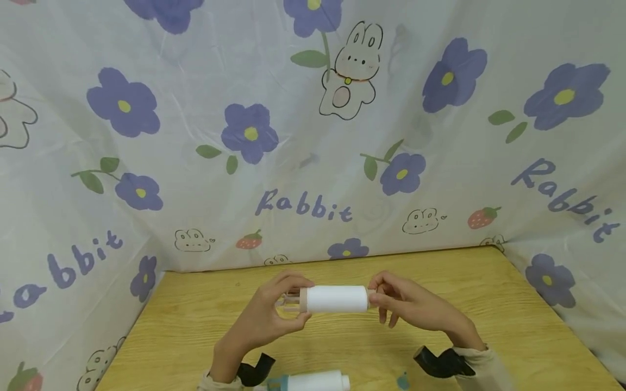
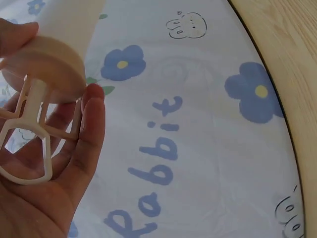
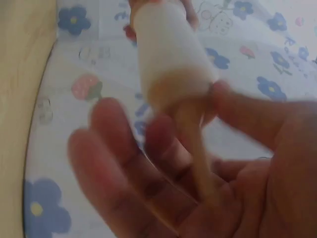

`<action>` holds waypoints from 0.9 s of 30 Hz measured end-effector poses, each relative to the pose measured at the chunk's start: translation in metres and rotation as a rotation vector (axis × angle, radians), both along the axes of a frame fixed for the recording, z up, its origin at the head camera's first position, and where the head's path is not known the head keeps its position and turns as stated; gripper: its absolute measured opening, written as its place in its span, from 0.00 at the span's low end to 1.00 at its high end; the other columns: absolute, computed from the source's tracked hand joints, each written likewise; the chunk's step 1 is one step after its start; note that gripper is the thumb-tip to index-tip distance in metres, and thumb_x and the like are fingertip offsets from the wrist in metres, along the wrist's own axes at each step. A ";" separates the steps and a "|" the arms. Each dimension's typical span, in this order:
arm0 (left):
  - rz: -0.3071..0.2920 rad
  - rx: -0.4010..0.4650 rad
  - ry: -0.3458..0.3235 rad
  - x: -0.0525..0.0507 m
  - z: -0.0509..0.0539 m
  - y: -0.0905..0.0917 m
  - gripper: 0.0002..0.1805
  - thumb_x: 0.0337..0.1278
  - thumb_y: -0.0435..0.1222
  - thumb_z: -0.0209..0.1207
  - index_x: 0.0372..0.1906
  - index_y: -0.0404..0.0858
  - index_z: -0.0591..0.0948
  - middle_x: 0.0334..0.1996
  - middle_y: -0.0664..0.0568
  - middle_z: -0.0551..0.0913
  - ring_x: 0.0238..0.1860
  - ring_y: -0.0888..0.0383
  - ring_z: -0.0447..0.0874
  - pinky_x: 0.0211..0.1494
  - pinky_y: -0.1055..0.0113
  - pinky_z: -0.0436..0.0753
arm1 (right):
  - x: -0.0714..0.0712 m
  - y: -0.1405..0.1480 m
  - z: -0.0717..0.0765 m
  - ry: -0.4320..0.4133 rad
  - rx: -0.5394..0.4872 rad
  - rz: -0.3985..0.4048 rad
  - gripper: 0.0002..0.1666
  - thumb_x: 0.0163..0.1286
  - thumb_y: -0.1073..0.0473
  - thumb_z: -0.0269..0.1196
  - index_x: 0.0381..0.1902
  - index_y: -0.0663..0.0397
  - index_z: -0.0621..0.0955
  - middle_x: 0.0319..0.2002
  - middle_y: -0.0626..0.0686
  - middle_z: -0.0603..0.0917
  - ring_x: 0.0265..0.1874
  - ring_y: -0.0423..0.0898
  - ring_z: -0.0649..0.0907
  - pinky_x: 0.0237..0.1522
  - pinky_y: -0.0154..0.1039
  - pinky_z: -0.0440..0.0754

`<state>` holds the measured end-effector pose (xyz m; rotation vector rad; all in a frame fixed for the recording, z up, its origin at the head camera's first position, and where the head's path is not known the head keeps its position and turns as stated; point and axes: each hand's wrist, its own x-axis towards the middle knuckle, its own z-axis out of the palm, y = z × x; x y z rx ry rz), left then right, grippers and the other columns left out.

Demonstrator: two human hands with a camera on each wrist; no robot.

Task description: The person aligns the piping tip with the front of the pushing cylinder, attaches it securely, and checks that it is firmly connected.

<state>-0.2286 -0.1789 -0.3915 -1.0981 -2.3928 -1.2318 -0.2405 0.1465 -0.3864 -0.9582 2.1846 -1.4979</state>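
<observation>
A white tube [image 1: 337, 299] with beige ends is held level above the table between both hands. My left hand [image 1: 266, 312] grips its beige collar [image 2: 52, 64] between thumb and fingers. From that collar a pale ring handle [image 2: 48, 153] and side loops stick out over the left palm. At the other end, my right hand [image 1: 411, 304] pinches the beige cap [image 3: 181, 91] with thumb and forefinger. A thin beige stem [image 3: 193, 144] points from the cap into the right palm, the other fingers spread loosely and blurred. Part of the tube's ends is covered by the fingers.
A second white tube [image 1: 318, 381] with a teal end [image 1: 277, 383] lies at the table's near edge, partly cut off. Right of it is a small teal piece [image 1: 403, 381]. Printed cloth [image 1: 303, 163] walls in the wooden table [image 1: 195, 304]. Black mounts [image 1: 442, 363] sit on the wrists.
</observation>
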 end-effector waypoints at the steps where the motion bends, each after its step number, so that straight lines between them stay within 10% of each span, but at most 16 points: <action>1: -0.006 0.011 -0.026 -0.001 -0.001 -0.001 0.28 0.52 0.30 0.71 0.58 0.51 0.78 0.55 0.55 0.80 0.50 0.57 0.83 0.49 0.62 0.87 | 0.001 -0.001 0.000 0.029 0.014 0.005 0.13 0.79 0.55 0.53 0.54 0.57 0.72 0.43 0.57 0.81 0.37 0.46 0.84 0.30 0.40 0.85; 9: -0.085 0.035 -0.094 -0.001 0.002 -0.007 0.25 0.56 0.32 0.69 0.59 0.50 0.78 0.53 0.52 0.81 0.48 0.58 0.83 0.49 0.62 0.86 | 0.010 -0.002 0.004 0.280 0.121 -0.001 0.03 0.76 0.55 0.59 0.45 0.42 0.78 0.37 0.44 0.84 0.29 0.35 0.77 0.26 0.31 0.77; 19: -0.087 -0.002 -0.005 0.006 0.010 0.001 0.26 0.53 0.32 0.70 0.57 0.50 0.79 0.54 0.53 0.79 0.51 0.58 0.79 0.48 0.63 0.86 | 0.009 0.005 0.012 0.021 0.084 0.016 0.21 0.84 0.53 0.43 0.43 0.56 0.80 0.28 0.60 0.81 0.24 0.43 0.82 0.23 0.42 0.84; 27: -0.038 0.029 -0.050 0.007 0.007 0.003 0.30 0.50 0.28 0.72 0.58 0.51 0.78 0.55 0.55 0.79 0.50 0.58 0.80 0.47 0.64 0.86 | 0.011 0.008 0.012 0.171 -0.006 -0.017 0.12 0.74 0.59 0.60 0.53 0.51 0.75 0.43 0.56 0.83 0.38 0.42 0.83 0.31 0.41 0.86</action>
